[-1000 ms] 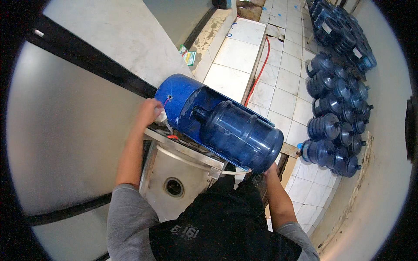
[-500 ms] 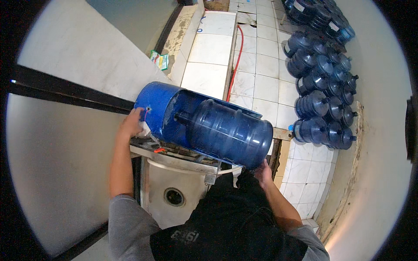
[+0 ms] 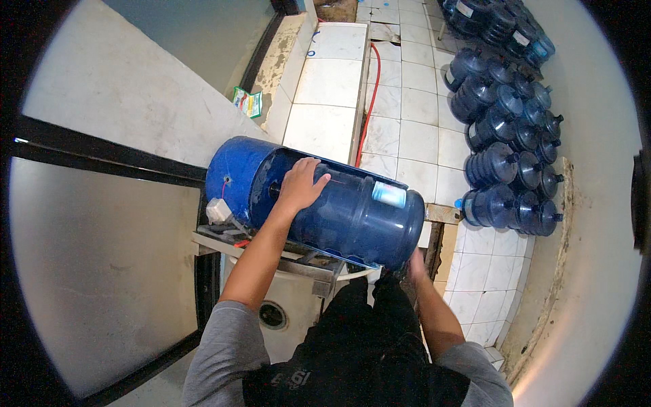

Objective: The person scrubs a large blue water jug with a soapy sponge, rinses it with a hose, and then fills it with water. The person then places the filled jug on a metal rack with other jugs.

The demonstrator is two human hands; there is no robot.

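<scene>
A large blue water jug (image 3: 359, 220) lies on its side in a blue drum-like housing (image 3: 234, 178) with a cut-away side, its neck pointing left toward the housing's closed end. My left hand (image 3: 302, 184) rests on top of the jug near its neck end, fingers laid flat and the thumb apart. At the jug's base, on the right, is my right hand (image 3: 417, 266); it is smeared by motion and its fingers are partly hidden. A pale label (image 3: 388, 195) shows on the jug's upper side. Beside the housing's closed end sits a small white box (image 3: 218, 211).
A metal stand (image 3: 312, 271) supports the housing, above a basin with a round drain (image 3: 272, 315). Many similar jugs (image 3: 505, 156) lie stacked along the right wall. A red hose (image 3: 371, 102) runs beside a white-tiled ledge (image 3: 325, 81). A frosted panel (image 3: 102, 271) stands at left.
My left hand has moved right from the small white box at the housing's end onto the jug. The jug has turned about its length, and its label now shows on top.
</scene>
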